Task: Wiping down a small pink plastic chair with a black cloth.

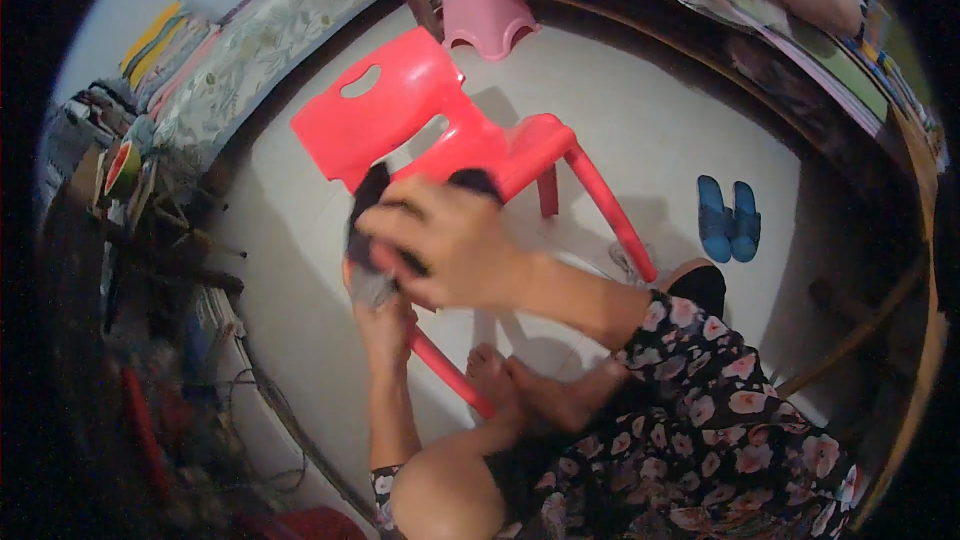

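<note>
Because the right hand [450, 240] is blurred and covers much of the limp, black-and-grey fabric piece [370, 198], whether its curled fingers pinch the cloth or only press on it cannot be told. The left hand [382, 328], lower and nearer, appears to grasp the grey end. The cloth is held up left of centre, in front of the glossy, red plastic chair [340, 125]. Should the left grip slacken under a pull from the right, the fabric could slip onto the smooth, pale floor [640, 140]; an uneven tug might twist or stretch it. A soft-looking, dark object [475, 180] shows just beyond the right hand, over the seat. If it is a separate piece, a wide right-hand sweep could knock it off.
</note>
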The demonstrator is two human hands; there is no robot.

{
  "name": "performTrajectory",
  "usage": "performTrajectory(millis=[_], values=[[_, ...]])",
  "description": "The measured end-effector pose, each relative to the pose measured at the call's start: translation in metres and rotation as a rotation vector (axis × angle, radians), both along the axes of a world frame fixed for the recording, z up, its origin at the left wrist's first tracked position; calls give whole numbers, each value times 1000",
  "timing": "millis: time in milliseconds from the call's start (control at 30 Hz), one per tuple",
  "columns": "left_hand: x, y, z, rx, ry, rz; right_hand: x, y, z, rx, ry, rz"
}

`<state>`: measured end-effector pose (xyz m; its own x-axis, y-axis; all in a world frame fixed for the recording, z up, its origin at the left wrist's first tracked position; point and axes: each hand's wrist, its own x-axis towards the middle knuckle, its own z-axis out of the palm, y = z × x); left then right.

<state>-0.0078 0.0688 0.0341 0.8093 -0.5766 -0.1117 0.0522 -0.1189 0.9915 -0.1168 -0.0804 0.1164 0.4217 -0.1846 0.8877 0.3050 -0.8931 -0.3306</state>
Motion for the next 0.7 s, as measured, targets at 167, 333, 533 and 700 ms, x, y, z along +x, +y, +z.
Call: performTrajectory(millis=[167,333,533,700], values=[[-27,-29,29,-131,10,79,-56,-100,-1,92,61,-285],[-23,-16,33,-64,-19,102,-46,-105,-2,125,39,-423],[-14,-16,8,-26,-92,49,4,-2,0,63,47,-79],[-5,-20,-14,-193,-475,82,33,43,-2,20,115,15]])
